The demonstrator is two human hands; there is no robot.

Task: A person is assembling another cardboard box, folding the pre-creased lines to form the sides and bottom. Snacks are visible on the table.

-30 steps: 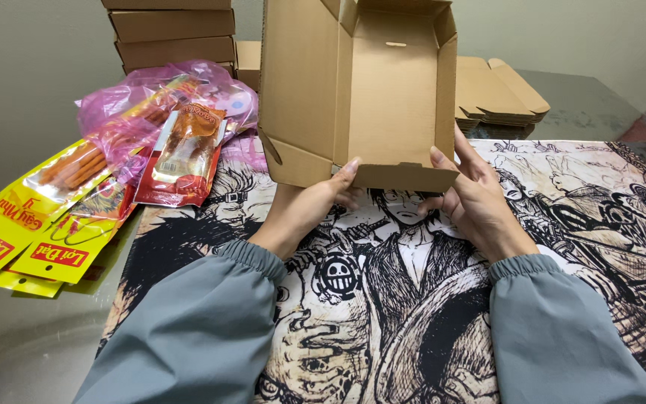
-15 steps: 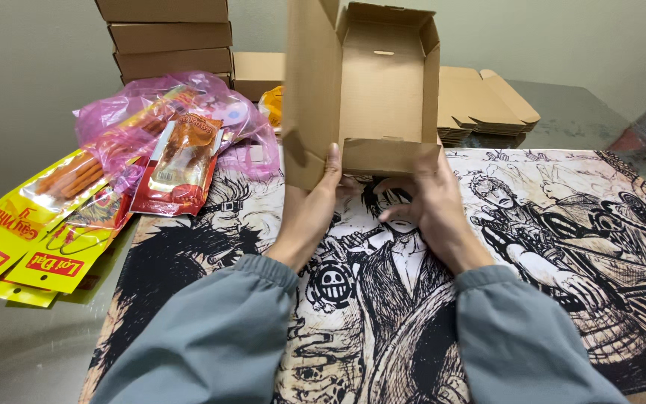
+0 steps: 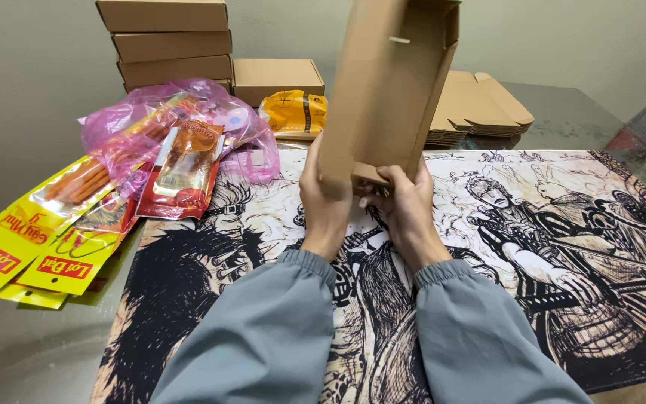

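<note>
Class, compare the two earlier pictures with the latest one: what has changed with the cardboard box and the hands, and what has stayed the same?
The cardboard box has been turned: its open inside faced the camera before, and now it stands nearly edge-on. The left hand and right hand have moved closer together at its lower end, and both still grip it. The snack packets, stacked boxes and printed mat stayed put.

- A brown box (image 3: 390, 82) is held upright over the printed mat (image 3: 562, 247) — gripped at its lower end by the left hand (image 3: 324, 198) and right hand (image 3: 405, 206).
- Snack packets (image 3: 76, 217) are spread at left — stacked boxes (image 3: 170, 41) behind.
</note>
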